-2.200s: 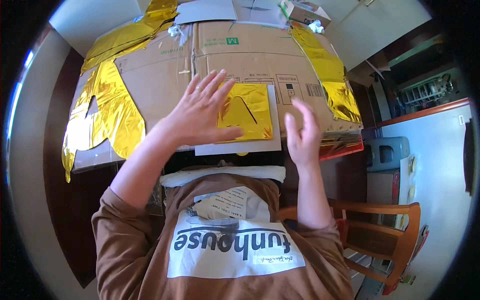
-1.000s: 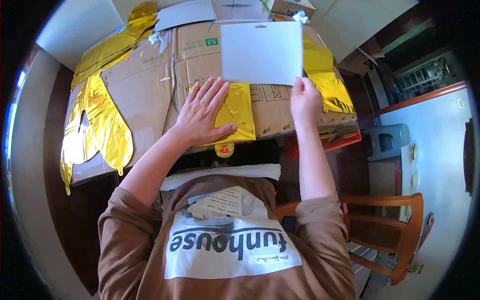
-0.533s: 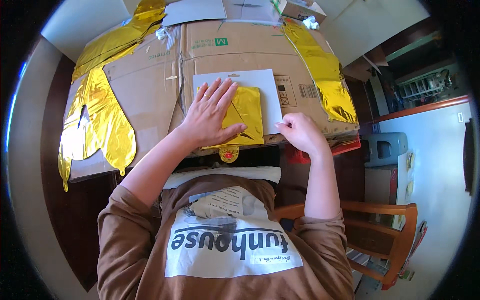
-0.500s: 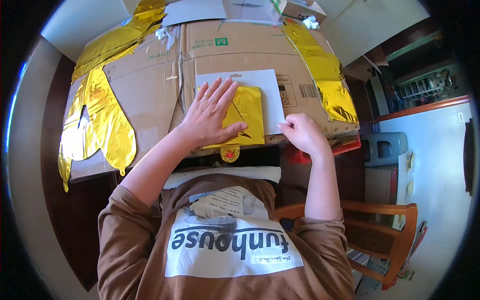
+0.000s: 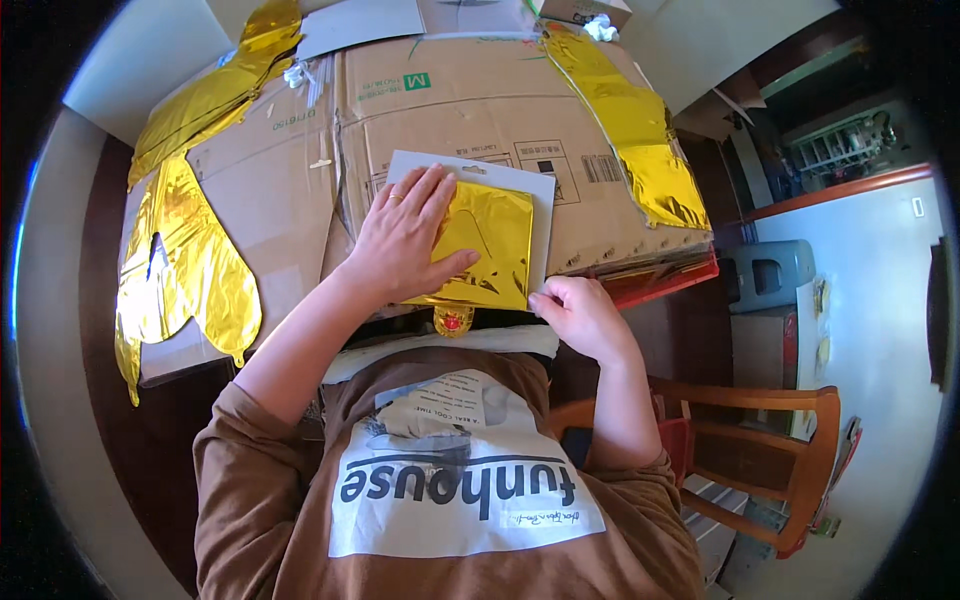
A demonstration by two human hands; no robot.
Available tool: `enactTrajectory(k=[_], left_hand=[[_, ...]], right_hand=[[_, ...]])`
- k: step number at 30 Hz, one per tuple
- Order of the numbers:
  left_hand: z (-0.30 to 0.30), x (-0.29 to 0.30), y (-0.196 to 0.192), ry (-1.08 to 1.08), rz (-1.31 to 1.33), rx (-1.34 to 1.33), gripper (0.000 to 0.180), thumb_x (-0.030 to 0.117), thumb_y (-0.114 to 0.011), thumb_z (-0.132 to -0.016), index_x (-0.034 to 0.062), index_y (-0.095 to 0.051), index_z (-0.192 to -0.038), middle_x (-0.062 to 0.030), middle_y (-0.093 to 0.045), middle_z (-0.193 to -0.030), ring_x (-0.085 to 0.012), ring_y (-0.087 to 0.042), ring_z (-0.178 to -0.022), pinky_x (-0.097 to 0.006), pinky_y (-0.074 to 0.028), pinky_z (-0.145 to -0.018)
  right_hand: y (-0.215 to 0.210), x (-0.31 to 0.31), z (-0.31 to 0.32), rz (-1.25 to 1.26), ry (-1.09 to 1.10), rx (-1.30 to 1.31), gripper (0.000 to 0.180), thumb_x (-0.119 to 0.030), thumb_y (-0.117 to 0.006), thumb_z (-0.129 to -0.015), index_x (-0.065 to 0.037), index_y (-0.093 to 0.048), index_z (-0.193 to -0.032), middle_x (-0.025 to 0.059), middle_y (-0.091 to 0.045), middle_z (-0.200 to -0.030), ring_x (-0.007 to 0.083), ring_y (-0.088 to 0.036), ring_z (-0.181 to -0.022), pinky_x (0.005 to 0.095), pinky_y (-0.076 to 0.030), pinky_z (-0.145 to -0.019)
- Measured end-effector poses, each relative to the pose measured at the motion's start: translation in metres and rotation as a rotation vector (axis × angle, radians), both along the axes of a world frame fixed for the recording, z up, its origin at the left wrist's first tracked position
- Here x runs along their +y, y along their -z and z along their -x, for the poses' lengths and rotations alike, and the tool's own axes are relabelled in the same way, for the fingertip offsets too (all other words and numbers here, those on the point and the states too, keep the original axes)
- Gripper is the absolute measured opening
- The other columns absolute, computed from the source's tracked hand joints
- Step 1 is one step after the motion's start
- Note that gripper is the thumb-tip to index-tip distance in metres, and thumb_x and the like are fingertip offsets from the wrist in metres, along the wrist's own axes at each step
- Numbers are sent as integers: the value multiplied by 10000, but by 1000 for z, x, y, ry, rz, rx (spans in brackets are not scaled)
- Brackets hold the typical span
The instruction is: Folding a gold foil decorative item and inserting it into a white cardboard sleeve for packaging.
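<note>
My left hand (image 5: 405,235) lies flat, fingers stretched out, over the left part of a folded gold foil balloon (image 5: 495,240). The foil rests on a pale grey card (image 5: 542,215) with a hang hole at its far edge. Thumb and fingers of my right hand (image 5: 582,312) pinch the card's near right corner, beside the foil's corner. A gold tab with a red emblem (image 5: 453,320) hangs below the near edge of the folded foil. Part of the foil and the card's left side are hidden under my left hand.
A large cardboard sheet (image 5: 260,180) covers the table. Gold foil balloons lie at the left (image 5: 200,250) and right (image 5: 640,120). At the far edge are another grey card (image 5: 360,25), crumpled white tissue (image 5: 600,28) and a small box (image 5: 585,10). A wooden chair (image 5: 755,460) stands at my right.
The card and folded foil have turned clockwise and come nearer my body. My right hand has moved left and nearer with the card's corner. My left hand stays flat on the foil.
</note>
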State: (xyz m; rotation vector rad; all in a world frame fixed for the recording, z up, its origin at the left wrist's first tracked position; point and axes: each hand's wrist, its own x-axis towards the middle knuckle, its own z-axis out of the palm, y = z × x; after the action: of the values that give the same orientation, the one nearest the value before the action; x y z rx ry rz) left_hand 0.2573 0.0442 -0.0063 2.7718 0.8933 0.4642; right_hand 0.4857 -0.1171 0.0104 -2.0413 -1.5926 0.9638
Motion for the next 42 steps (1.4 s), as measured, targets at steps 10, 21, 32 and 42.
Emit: enactTrajectory(k=[10,21,32,42], left_hand=[[6,50,-13,-2,122,-101,615,376,-668,-921,48,-518,-1419,-181,-556,-1394,-368,-490,-1321,-461,-370,-1115],[20,50,-16,45,205,-226,342,157,-536,-987,7,-620,-1282,-207,-654,-1222,-392,-594,-1159,-446,-465,-1017],[22,36,-17,38,32,-269,344,164,-649,-942,32,-642,-1261,-176,-652,-1227,-366,-608,-1153,-449,-484,-1000],[15,73,-47,-172,641,-24,466,203,-768,-843,-43,-655,-1222,-101,-708,-852,-175,-681,-786,-303,-548,-717]], right_hand=[[-15,20,20,-620,97,-295,347,-267,-599,-997,-3,-636,-1219,203,-657,-1216,395,-630,-1120,499,-467,-986],[27,77,30,-357,-196,-542,766,-494,-458,-1027,39,-290,-1550,224,-219,-1651,382,-192,-1535,575,-77,-1237],[22,89,26,-348,-272,-597,776,-495,-465,-1021,33,-278,-1558,216,-212,-1655,370,-167,-1544,575,-45,-1238],[23,91,23,-345,-276,-541,746,-472,-469,-1025,11,-281,-1561,210,-211,-1658,382,-169,-1541,579,-61,-1234]])
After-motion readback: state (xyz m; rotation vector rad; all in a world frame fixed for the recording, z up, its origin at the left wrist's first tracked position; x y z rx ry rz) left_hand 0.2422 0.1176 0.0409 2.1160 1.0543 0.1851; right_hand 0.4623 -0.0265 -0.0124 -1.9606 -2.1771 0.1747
